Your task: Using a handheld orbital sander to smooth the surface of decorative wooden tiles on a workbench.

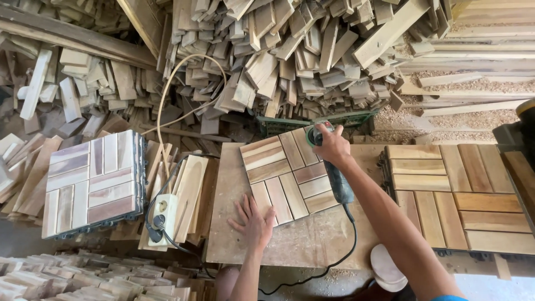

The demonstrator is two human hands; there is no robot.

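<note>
Your right hand (332, 145) was wrapped tight around the head of the power sander (329, 161), whose dark body ran back under your forearm, and you held it down on the far right corner of the slatted wooden tile (284, 175). Your left hand (253, 220) lay flat with its fingers spread, holding nothing, pressed on the near left corner of that tile where it meets the bare tabletop (312, 239). The tile itself sat square-on in the middle of the tabletop, its slats set in alternating blocks. By my reading you were in the sanding step, with the tool working the far edge and most of the face yet to be covered. The next move would have called for drawing the sander steadily across the slats while the flat hand kept the tile from sliding and stayed well apart from the pad. The black cord (348, 245) looped off the near edge of the tabletop and needed to stay clear of the stroke. To your right lay a stack of similar tiles (457, 195); to your left another tile (92, 184) rested on scrap, near a white socket block (161, 220). Beyond rose a heap of offcut slats (290, 56).
</note>
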